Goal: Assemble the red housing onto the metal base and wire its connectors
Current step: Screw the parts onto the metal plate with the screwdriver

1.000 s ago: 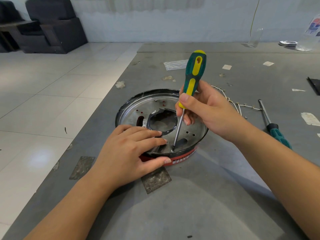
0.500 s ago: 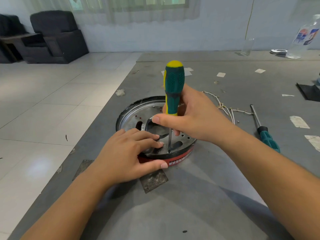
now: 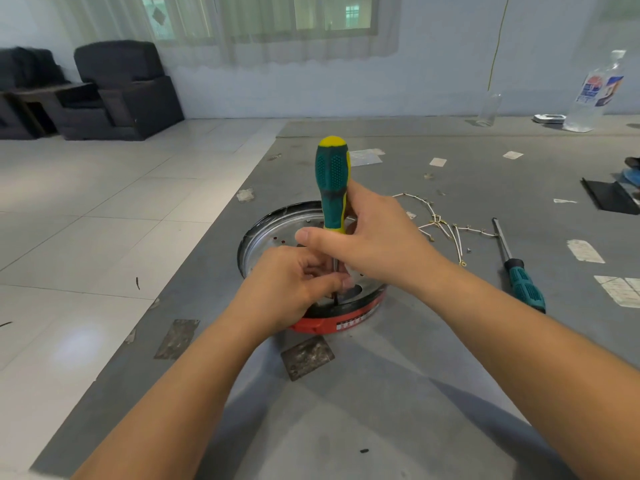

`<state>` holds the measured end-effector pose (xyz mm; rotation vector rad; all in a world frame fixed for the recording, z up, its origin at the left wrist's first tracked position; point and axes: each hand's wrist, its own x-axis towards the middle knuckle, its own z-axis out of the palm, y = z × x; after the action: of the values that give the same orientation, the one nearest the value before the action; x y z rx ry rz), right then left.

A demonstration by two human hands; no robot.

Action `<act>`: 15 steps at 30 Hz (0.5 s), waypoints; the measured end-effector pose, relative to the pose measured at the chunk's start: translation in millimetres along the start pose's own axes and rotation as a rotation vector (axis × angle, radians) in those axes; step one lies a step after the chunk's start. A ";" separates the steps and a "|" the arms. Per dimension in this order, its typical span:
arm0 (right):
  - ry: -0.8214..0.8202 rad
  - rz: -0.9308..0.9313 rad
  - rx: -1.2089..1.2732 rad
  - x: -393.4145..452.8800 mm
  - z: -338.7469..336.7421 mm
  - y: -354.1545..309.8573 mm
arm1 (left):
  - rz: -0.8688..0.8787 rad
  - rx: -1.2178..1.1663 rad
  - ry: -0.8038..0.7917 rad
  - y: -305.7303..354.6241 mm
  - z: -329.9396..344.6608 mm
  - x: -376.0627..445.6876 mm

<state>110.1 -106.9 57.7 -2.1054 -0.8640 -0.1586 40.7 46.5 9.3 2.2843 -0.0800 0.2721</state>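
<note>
The metal base (image 3: 263, 237) is a round shiny dish sitting on the red housing (image 3: 332, 322) on the grey table (image 3: 381, 410) (holes in its floor, nothing loose inside that I can see). Right hand (image 3: 377, 244) is wrapped round the green-yellow screwdriver (image 3: 332, 181), now upright instead of tilted. Left hand (image 3: 287, 289) has gone from lying flat on the rim to pinching around the shaft.

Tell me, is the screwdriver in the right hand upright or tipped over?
Upright. The screwdriver stands almost vertical in the right hand, yellow cap on top, shaft pointing down into the metal base.
</note>
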 end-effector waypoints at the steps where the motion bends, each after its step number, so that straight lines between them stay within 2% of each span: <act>1: -0.052 -0.003 -0.002 2.0 -5.3 -2.3 | -0.006 -0.024 -0.020 -1.1 -0.4 -0.9; 6: -0.139 -0.185 0.353 16.6 -40.8 -19.7 | 0.046 -0.100 -0.129 -0.4 -1.3 -2.4; 8: -0.223 -0.253 0.414 21.2 -48.8 -23.8 | 0.068 -0.066 -0.165 0.8 -2.8 -2.7; 11: -0.232 -0.283 0.301 22.5 -49.4 -27.5 | 0.094 -0.041 -0.201 1.0 -2.9 -3.1; 15: -0.060 -0.318 0.069 25.7 -45.7 -30.0 | 0.041 -0.234 -0.231 1.1 -4.7 -1.9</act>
<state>118.9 -115.0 116.9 -1.9064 -1.2204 -0.2300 37.9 49.2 12.7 2.0734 -0.2642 0.0171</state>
